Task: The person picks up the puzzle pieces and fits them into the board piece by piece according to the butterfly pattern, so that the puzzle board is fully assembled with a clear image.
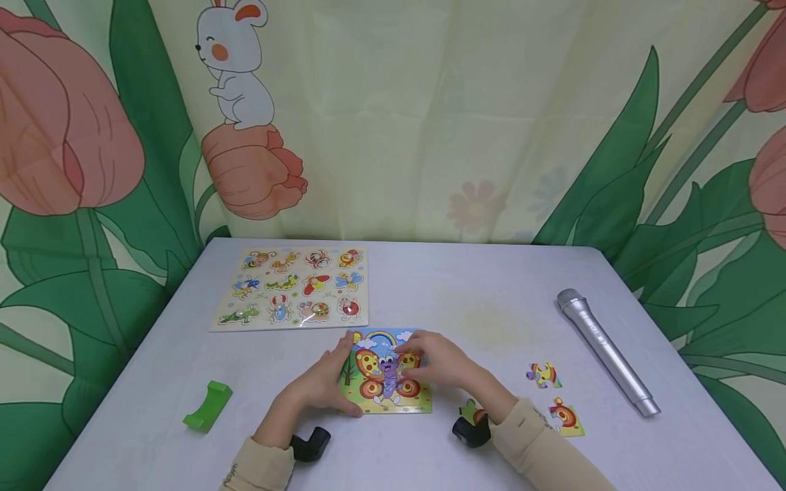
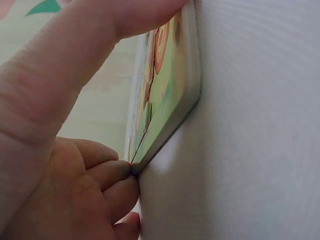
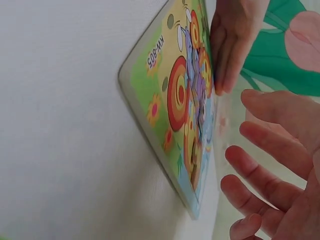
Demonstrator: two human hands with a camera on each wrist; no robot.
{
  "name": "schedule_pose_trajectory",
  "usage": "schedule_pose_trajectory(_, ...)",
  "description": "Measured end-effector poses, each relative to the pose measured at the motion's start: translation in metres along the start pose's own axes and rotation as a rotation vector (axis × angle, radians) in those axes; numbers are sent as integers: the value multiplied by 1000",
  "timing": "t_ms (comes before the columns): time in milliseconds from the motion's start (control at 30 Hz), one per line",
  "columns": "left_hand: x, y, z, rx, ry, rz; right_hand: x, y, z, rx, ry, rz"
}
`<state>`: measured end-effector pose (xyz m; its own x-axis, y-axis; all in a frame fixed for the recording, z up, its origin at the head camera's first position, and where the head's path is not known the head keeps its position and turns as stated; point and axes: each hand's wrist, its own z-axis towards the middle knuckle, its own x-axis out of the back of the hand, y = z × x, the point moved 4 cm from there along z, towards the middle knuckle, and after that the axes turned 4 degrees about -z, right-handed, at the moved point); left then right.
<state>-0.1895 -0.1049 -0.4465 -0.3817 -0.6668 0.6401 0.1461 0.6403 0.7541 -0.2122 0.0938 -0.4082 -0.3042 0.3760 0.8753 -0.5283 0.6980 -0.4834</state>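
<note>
Your hands work at a flat, rectangular, brightly printed butterfly puzzle board (image 1: 385,385) on the white table (image 1: 381,457).
Your left hand (image 1: 325,380) grips the board's left side, thumb at the near corner, fingers at the far one; your right hand (image 1: 445,361) hovers over its right side, fingers parted, holding nothing. The board looks light, stiff and slightly slick, so steady it by its edges.
</note>
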Motion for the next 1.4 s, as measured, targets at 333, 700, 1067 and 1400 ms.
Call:
schedule_pose_trajectory(333,0,1,0,-4,4,-1,12,15,-21,-21,64,19)
schedule_pose_trajectory(700,0,2,0,7,4,2,31,40,-48,-71,138,50)
schedule_pose_trajectory(1067,0,1,-2,31,13,-9,49,67,-80,-85,247,17)
schedule_pose_trajectory(1400,-1,-1,-1,31,4,9,59,91,-110,-160,342,-30)
